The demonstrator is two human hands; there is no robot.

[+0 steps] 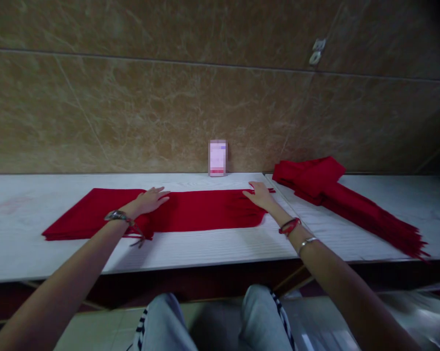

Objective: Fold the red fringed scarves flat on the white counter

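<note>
A red scarf (pixel 201 210) lies stretched lengthwise along the white table, its left part folded into several layers. My left hand (pixel 149 201) rests flat on the scarf near the edge of the folded part, fingers spread toward the right. At the scarf's right end, my right hand (pixel 259 196) presses on the cloth with thumb and fingers apart, and small creases run out from it. A few fringe strands show beside the right fingers. Farther right, a second red scarf (pixel 315 183) lies loosely bunched, with its fringed end hanging toward the table's front edge.
A phone (pixel 217 158) with a lit screen leans on the brown marbled wall (pixel 150 112) behind the table. The white table (pixel 205 248) has a seam right of my right hand. A wall socket (pixel 316 51) is at upper right. My knees are below the front edge.
</note>
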